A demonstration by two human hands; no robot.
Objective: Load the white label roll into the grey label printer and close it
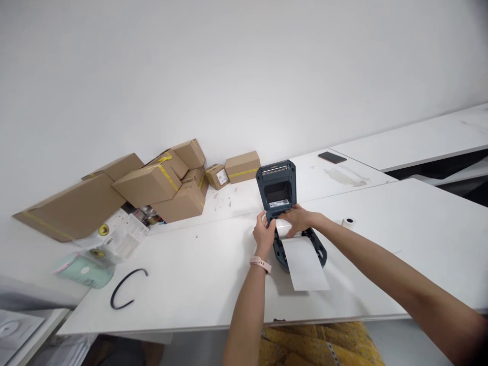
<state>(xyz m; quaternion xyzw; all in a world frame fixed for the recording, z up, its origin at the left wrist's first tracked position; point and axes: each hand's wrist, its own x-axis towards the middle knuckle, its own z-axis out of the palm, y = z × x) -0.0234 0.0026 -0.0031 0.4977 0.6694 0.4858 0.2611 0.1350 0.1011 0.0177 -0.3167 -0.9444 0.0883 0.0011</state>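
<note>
A dark blue label printer (277, 190) stands on the white table (198, 274) with its lid swung up and open. Inside lies a white paper roll (282, 228), and a white strip of its paper (306, 266) trails out over the front. My left hand (264, 234) grips the printer's left side, fingers curled round the edge; a pink watch band sits on that wrist. My right hand (298, 219) rests on top of the roll, fingers bent over it.
A heap of cardboard boxes (160, 183) leans against the wall at back left. A mint-green roll (86, 269), label sheets and a black curved cable (124, 290) lie at left. A small white roll (348, 221) sits right of the printer; a dark phone (332, 157) lies farther back.
</note>
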